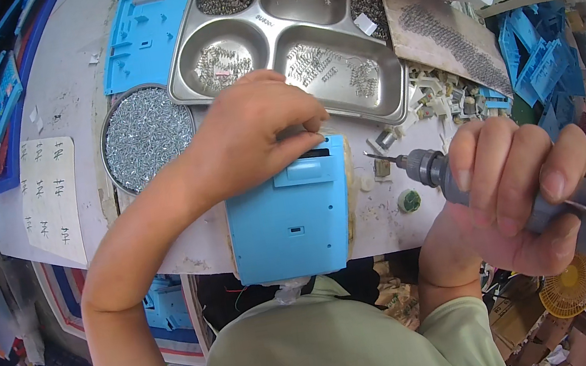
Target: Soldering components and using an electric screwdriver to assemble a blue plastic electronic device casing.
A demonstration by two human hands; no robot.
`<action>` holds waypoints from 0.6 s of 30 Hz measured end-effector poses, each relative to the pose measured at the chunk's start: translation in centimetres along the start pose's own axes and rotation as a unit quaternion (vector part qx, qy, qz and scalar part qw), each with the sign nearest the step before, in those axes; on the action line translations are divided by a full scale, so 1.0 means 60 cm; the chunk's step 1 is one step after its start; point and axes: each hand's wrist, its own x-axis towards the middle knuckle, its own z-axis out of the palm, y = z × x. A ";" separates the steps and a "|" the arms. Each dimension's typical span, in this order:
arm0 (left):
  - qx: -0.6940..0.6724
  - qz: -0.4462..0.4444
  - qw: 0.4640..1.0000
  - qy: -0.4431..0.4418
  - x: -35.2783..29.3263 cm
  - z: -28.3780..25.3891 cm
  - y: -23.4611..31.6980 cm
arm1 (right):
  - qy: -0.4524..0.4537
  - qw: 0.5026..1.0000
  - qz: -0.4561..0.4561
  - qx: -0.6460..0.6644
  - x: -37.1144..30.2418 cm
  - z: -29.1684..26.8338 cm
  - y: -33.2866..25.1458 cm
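A blue plastic casing (284,223) lies at the table's front edge, with small holes and a dark slot along its far end. Over that far end bends my left hand (261,127), thumb and fingertips pinched together near the slot's corner; anything between them is too small to make out. My right hand (516,186) is wrapped round a grey electric screwdriver (424,166). Its thin bit points left toward the casing but stays apart from it. Just beyond the left hand stands a steel compartment tray (267,22) with small springs in several compartments.
Left of the casing stands a round bowl of screws (148,137). Another blue casing part (145,34) lies behind it. White small parts (440,94) are heaped at the right, below a board of tiny metal pieces (445,28). A small green-topped pot (409,200) sits near the screwdriver.
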 end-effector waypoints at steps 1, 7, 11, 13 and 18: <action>0.034 0.020 0.999 0.031 -0.007 -0.009 0.011 | 0.009 1.000 -0.006 0.010 -0.003 0.005 -0.001; -0.294 -0.266 0.916 0.064 -0.098 0.011 0.147 | 0.017 0.993 -0.075 0.093 -0.006 0.041 0.007; -0.547 -0.413 0.727 0.032 -0.100 0.015 0.174 | -0.021 0.989 -0.090 0.119 -0.007 0.062 0.002; -0.577 -0.424 0.697 0.042 -0.104 0.016 0.171 | -0.021 0.988 -0.091 0.122 -0.011 0.074 -0.002; -0.599 -0.423 0.678 0.044 -0.111 0.020 0.171 | 0.041 0.986 -0.103 0.125 -0.034 0.100 0.000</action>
